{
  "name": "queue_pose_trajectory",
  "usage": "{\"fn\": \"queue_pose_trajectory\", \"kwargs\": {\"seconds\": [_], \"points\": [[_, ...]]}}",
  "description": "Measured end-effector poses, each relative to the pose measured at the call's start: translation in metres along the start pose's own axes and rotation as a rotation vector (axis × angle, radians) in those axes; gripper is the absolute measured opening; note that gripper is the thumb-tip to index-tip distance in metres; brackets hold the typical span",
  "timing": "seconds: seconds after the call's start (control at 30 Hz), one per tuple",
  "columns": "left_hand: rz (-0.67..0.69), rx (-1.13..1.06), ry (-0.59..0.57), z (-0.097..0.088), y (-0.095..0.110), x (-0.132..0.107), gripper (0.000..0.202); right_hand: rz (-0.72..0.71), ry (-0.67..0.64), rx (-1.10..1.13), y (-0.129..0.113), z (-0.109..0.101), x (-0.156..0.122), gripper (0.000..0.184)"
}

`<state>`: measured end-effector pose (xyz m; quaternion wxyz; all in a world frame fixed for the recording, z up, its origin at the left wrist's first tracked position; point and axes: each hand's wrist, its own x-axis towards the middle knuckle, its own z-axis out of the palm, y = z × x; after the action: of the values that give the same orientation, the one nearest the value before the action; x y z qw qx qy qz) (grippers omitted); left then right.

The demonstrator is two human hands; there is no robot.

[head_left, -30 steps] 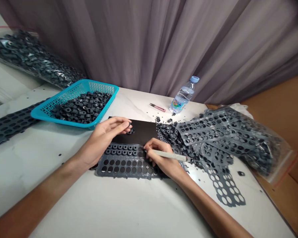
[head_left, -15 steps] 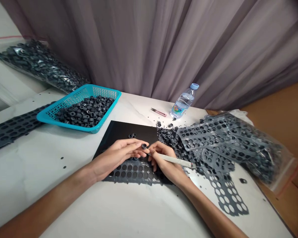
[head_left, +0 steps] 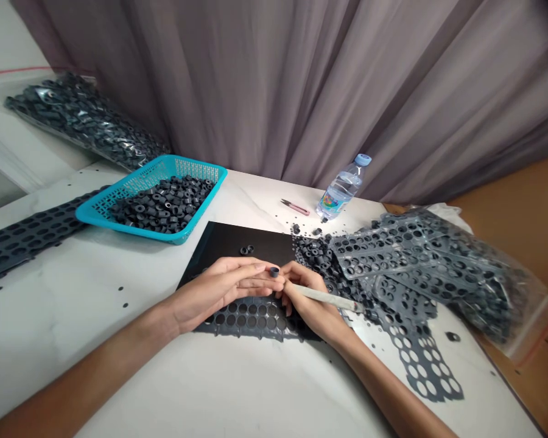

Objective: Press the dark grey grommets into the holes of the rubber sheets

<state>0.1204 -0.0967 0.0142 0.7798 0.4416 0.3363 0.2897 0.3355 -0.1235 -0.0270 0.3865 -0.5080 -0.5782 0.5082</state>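
Observation:
A small black rubber ring [head_left: 274, 272] sits at the fingertips of my left hand [head_left: 228, 281], which is closed on it with the fingers stretched to the right. My right hand [head_left: 308, 289] is closed around a pale, slim pen-like tool [head_left: 331, 298]; its tip is by the ring and hidden by the fingers. Under both hands lies a dark mat [head_left: 223, 240] with a perforated black rubber sheet [head_left: 251, 319] along its near edge. Two more loose black rings [head_left: 246, 250] rest on the mat behind my left hand.
A blue basket [head_left: 182, 237] of black rubber pieces stands at left, before a full plastic bag [head_left: 82, 121]. Pink-handled snips [head_left: 295, 207] and a water bottle [head_left: 342, 190] are at the back. Punched sheets [head_left: 393, 249], loose pieces [head_left: 317, 255] and another bag [head_left: 497, 304] crowd the right.
The ring at my left fingertips has tilted, so its side shows more. Both hands remain close together over the mat. The whole view has shifted slightly.

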Motion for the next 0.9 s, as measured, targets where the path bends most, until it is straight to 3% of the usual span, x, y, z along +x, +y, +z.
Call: {"fn": "queue_pose_trajectory", "kwargs": {"seconds": [0.07, 0.13, 0.27, 0.3, 0.4, 0.5, 0.57, 0.6, 0.67, 0.73, 0.8, 0.9], "points": [[0.028, 0.048, 0.028, -0.001, 0.004, 0.0, 0.034, 0.0, -0.006, -0.006, -0.002, 0.0, 0.0, 0.019], [0.157, 0.194, 0.174, -0.007, 0.014, -0.002, 0.036, 0.006, -0.007, -0.023, -0.003, 0.001, 0.0, 0.022], [0.679, 0.786, 0.841, -0.042, 0.045, -0.011, 0.036, 0.009, -0.01, -0.071, -0.002, 0.001, -0.002, 0.019], [0.735, 0.929, 0.955, -0.055, 0.052, -0.013, 0.038, 0.007, -0.015, -0.08, -0.002, 0.001, -0.002, 0.018], [0.652, 1.206, 1.141, -0.094, 0.065, -0.015, 0.042, -0.002, -0.019, -0.115, 0.001, 0.0, -0.002, 0.016], [0.543, 1.361, 1.24, -0.115, 0.064, -0.01, 0.046, -0.019, -0.026, -0.161, 0.0, -0.001, -0.002, 0.014], [0.614, 1.417, 1.2, -0.112, 0.06, -0.006, 0.043, -0.047, -0.029, -0.19, -0.001, -0.001, -0.002, 0.012], [0.671, 1.423, 1.123, -0.106, 0.057, -0.004, 0.038, -0.061, -0.028, -0.199, -0.003, 0.0, -0.003, 0.01], [0.724, 1.383, 0.84, -0.087, 0.051, -0.002, 0.026, -0.061, -0.022, -0.196, -0.004, 0.003, -0.005, 0.008], [0.626, 1.3, 0.437, -0.065, 0.044, -0.003, 0.021, -0.019, -0.037, -0.163, -0.005, 0.007, -0.007, 0.009], [0.482, 1.253, 0.134, -0.047, 0.036, -0.006, 0.02, 0.026, -0.056, -0.119, -0.005, 0.012, -0.009, 0.01], [0.376, 1.274, -0.042, -0.032, 0.027, -0.009, 0.018, 0.053, -0.064, -0.051, -0.005, 0.016, -0.01, 0.013]]}}
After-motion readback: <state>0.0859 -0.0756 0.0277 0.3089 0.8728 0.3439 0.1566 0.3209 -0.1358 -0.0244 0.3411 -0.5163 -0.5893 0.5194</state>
